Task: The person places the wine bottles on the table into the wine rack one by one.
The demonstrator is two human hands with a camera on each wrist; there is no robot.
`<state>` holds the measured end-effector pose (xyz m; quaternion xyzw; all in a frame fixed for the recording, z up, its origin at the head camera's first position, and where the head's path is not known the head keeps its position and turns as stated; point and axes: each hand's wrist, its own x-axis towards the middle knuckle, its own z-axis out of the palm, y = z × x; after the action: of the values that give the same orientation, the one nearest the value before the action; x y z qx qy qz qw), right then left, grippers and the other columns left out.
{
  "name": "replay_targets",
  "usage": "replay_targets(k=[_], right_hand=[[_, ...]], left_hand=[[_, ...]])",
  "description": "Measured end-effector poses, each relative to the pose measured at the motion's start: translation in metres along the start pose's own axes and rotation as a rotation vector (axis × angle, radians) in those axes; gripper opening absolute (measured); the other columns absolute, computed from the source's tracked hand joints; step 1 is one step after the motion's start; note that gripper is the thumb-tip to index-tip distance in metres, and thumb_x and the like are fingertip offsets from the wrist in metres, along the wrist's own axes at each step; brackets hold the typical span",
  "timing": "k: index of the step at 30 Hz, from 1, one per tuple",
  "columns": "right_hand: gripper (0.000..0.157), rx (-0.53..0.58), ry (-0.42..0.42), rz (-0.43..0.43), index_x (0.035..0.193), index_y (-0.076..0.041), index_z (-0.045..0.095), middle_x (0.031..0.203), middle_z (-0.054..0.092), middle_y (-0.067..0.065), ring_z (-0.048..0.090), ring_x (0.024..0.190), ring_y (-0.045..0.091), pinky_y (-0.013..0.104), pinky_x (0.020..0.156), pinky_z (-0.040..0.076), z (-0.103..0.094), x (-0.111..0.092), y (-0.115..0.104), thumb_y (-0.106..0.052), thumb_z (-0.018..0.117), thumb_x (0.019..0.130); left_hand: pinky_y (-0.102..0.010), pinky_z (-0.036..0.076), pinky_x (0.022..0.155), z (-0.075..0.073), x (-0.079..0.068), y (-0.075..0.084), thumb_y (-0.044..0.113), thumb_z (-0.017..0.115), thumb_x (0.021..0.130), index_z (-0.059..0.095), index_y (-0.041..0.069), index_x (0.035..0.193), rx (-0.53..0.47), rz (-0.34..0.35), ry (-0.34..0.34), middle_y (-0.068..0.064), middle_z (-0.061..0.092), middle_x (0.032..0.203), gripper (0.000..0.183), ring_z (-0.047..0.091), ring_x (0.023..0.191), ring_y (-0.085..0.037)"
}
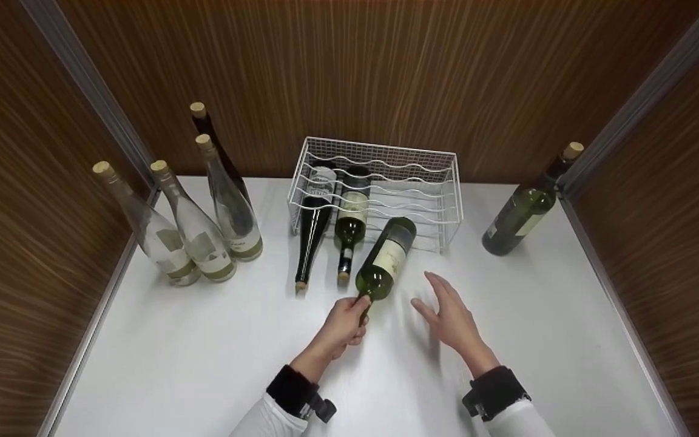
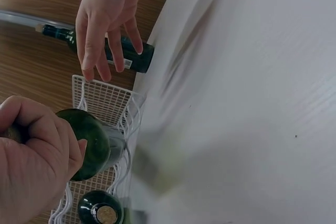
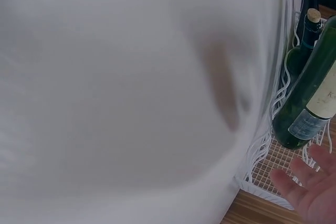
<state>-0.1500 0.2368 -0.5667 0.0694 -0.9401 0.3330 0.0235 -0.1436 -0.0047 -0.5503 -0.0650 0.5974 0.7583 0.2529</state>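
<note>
We see a white counter (image 1: 568,340) between wood-grained walls (image 1: 386,67), with a white wire rack (image 1: 380,146) against the back one. Two bottles lie in the rack's left part, necks jutting out toward the person: a dark bottle (image 1: 315,224) at the end and a green bottle (image 1: 351,227) beside it.

The held bottle (image 1: 389,258), also green, slants in front of the rack, its base up by the front wires; we can't tell whether glass touches wire. The person's left hand (image 1: 343,325) grips it by the neck, fingers wrapped round. The right hand (image 1: 452,315) is free, fingers spread, near that bottle's base.

Three clear bottles (image 1: 204,243) stand close together at left, with a tall bottle (image 1: 222,149) behind them. A standing bottle (image 1: 522,212), green, is well apart at right. We can't make out whether any of the bottles contains liquid.

The tall bottle's lower part is hidden by the clear one in front, and the left hand covers most of the held bottle's neck. In the right wrist view the right edge cuts off that bottle and part of the right hand. The labels' print is too small for us to read.
</note>
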Motion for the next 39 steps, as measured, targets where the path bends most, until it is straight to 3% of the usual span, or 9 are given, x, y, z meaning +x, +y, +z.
replay_targets(k=[9, 24, 34, 39], right_hand=[[0.073, 0.006, -0.039, 0.045, 0.151, -0.008, 0.036, 0.152, 0.037, 0.018, 0.035, 0.138, 0.038, 0.058, 0.107, 0.032, 0.002, 0.002, -0.001, -0.057, 0.049, 0.098], [0.062, 0.036, -0.092, 0.129, 0.152, -0.011, 0.037, 0.152, 0.038, 0.018, 0.035, 0.138, 0.038, 0.058, 0.108, 0.03, 0.007, 0.003, -0.006, -0.044, 0.051, 0.102], [0.06, 0.059, -0.096, 0.138, 0.151, -0.007, 0.037, 0.15, 0.039, 0.021, 0.036, 0.137, 0.04, 0.057, 0.109, 0.03, 0.013, 0.002, -0.004, -0.04, 0.051, 0.102], [0.061, 0.07, -0.107, 0.139, 0.151, -0.006, 0.036, 0.15, 0.038, 0.021, 0.036, 0.137, 0.04, 0.056, 0.11, 0.029, 0.015, 0.001, -0.002, -0.04, 0.051, 0.102]], left_hand=[[-0.017, 0.025, 0.036, 0.004, 0.013, -0.007, 0.026, 0.045, 0.106, 0.049, 0.006, 0.089, -0.039, 0.05, 0.011, 0.001, 0.045, 0.066, 0.025, 0.033, 0.044, -0.004], [-0.018, 0.026, 0.037, 0.013, 0.039, -0.02, 0.03, 0.048, 0.105, 0.048, 0.007, 0.088, -0.095, 0.091, 0.072, 0.0, 0.045, 0.069, 0.029, 0.033, 0.044, -0.005], [-0.018, 0.025, 0.036, 0.022, 0.066, -0.022, 0.029, 0.048, 0.105, 0.047, -0.003, 0.092, -0.103, 0.142, 0.116, -0.001, 0.045, 0.065, 0.035, 0.033, 0.042, -0.005], [-0.019, 0.024, 0.035, 0.022, 0.075, -0.025, 0.027, 0.047, 0.105, 0.047, -0.003, 0.089, -0.11, 0.159, 0.13, 0.0, 0.044, 0.061, 0.035, 0.033, 0.04, -0.006]])
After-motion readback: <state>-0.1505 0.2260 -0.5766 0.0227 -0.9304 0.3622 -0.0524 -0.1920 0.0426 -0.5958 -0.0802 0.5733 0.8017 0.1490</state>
